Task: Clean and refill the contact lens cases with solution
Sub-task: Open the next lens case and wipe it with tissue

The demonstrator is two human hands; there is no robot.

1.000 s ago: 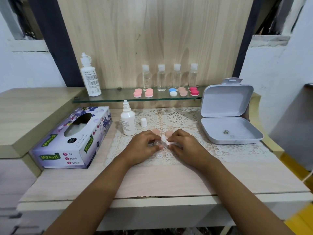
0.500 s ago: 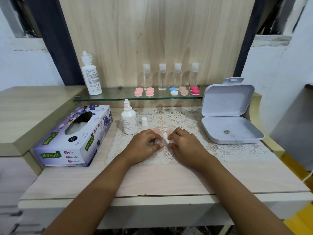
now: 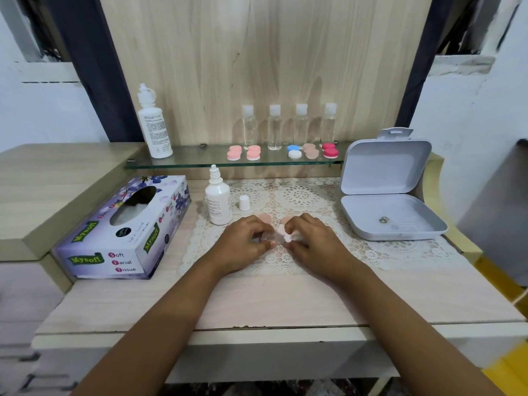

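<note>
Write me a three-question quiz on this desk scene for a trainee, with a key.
1. True or false: the dropper bottle on the mat has its cap on.
2. How many clear bottles stand on the glass shelf? A two, B four, C six.
3. Fill in: the left hand pinches a clear case; the right hand pinches a bit of white ___.

Key: 1 false, the cap stands beside the bottle. 2 B. 3 tissue.
</note>
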